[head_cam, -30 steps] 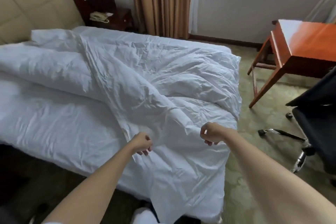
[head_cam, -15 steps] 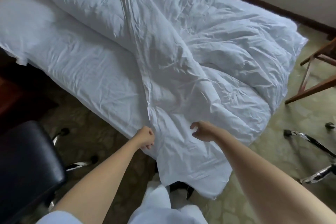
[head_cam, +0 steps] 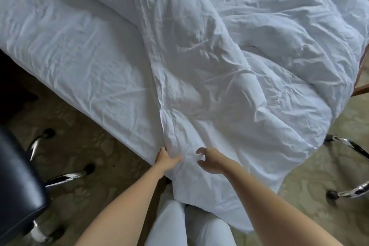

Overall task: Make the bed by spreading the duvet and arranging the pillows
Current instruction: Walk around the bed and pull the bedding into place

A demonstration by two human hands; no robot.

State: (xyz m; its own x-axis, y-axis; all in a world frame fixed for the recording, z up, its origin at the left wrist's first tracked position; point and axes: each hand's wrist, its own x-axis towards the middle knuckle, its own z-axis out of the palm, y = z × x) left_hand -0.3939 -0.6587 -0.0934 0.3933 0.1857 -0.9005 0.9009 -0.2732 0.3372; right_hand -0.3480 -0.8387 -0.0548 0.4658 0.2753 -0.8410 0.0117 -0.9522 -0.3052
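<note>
Two hands at the duvet [head_cam: 229, 90] edge by the bed [head_cam: 65, 50] corner, left hand [head_cam: 166, 161] pinching the fold, right hand [head_cam: 212, 161] hovering with grip wide: best to clamp both, lift, then draw leftward across the bare sheet.

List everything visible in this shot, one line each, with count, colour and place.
duvet: one, white, bunched over the bed's right half, corner hanging off the near edge
bed sheet: one, white, bare left half of the bed
office chair: one, black seat with chrome legs, lower left
chrome chair base: one, right edge
wooden furniture leg: one, brown, right edge
carpet: beige patterned floor
left hand: at the duvet's edge
right hand: fingers spread, over the duvet
legs: white trousers, bottom centre
</note>
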